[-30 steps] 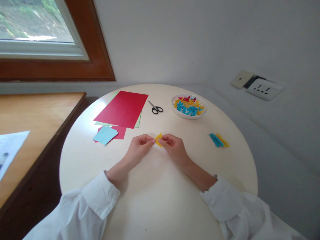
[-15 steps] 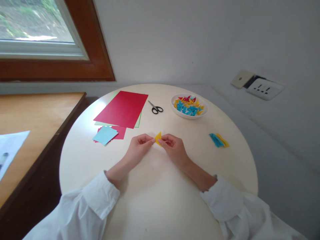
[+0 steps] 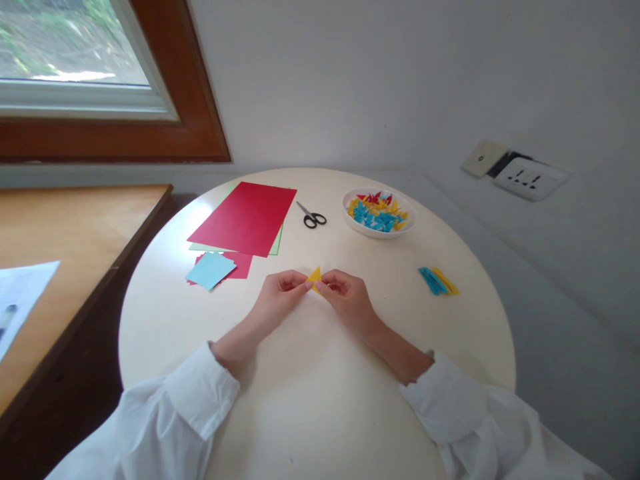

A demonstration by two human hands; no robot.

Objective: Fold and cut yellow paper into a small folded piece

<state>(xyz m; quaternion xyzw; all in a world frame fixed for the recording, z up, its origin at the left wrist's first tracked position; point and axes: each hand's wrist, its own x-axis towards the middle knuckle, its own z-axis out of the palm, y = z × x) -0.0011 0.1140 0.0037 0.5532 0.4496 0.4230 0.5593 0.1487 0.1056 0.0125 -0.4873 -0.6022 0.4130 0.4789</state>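
Note:
A small folded piece of yellow paper (image 3: 315, 275), pointed at the top, is pinched between my two hands over the middle of the round white table (image 3: 320, 413). My left hand (image 3: 284, 293) grips its left edge between thumb and fingers. From the right, my right hand (image 3: 347, 297) pinches the same paper, with the thumb across its lower front. The fingertips of both hands nearly meet and hide part of the paper's lower edges.
Black-handled scissors (image 3: 313, 218) lie beyond my hands. A white dish (image 3: 377, 233) holds several folded paper pieces. Red sheets (image 3: 245, 217) and small light-blue squares (image 3: 210, 269) lie left; blue strips (image 3: 433, 281) and yellow strips (image 3: 446, 281) lie right. A wooden desk (image 3: 90, 227) stands left.
The yellow paper has shifted slightly left and down, and less of it shows. My left fingers now reach further onto it. Everything else stays in place.

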